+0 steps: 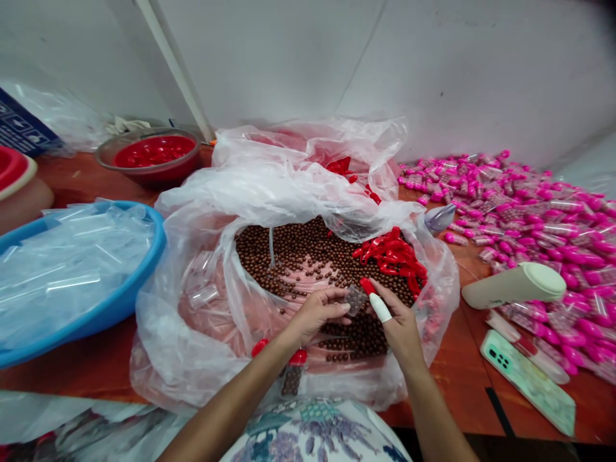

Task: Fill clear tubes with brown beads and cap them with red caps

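1. Caution: the clear plastic container point(356, 300) could spill beads if tilted or squeezed too hard.
2. Caution: the red cap point(367, 286) could drop if the fingertip grip loosens.
3. Left hand point(315, 314): fingertips pinched on the container's left side.
4. Right hand point(400, 326): partly curled, fingertips holding the cap.
5. Location: container between both hands, beside the cap, above loose brown beads point(298, 247).
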{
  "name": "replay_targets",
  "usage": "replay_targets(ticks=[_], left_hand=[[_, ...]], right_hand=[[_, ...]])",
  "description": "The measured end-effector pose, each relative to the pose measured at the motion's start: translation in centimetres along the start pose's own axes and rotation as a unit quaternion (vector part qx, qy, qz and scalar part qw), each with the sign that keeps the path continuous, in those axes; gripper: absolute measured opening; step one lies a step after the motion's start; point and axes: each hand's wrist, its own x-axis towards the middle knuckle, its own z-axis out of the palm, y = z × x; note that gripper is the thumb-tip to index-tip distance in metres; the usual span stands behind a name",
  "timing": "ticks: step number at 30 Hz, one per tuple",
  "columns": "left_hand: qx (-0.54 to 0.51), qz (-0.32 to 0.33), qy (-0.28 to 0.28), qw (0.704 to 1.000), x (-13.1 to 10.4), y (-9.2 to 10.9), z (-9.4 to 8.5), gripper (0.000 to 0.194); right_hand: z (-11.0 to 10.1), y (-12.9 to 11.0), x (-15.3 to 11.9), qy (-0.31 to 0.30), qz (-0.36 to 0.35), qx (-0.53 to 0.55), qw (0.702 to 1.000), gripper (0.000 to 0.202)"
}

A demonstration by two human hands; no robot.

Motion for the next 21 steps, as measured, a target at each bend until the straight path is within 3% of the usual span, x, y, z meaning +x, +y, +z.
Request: replay_targets(ticks=[7, 14, 19, 21], left_hand=[[0.03, 0.012, -0.005, 0.999, -0.1, -0.2, 0.6, 0.047], [0.098, 0.04, -0.003, 0.994, -0.5, 0.1, 0.9, 0.047], [0.144, 0.084, 0.004, 0.986, -0.6, 0.1, 1.0, 0.039], [0.144, 0.095, -0.001, 0.985, -0.7, 0.2, 1.1, 0.039]], right_hand=[[-0.8, 0.1, -0.4, -0.093, -0.124, -0.101, 0.983, 0.044], [-1.4, 0.0, -0.7, -0.102, -0.141, -0.139, 0.975, 0.05], [-1.1, 0.4, -0.7, -0.124, -0.177, -0.214, 0.953, 0.05], [-0.6, 0.8, -0.7, -0.106, -0.188, -0.241, 0.946, 0.062]])
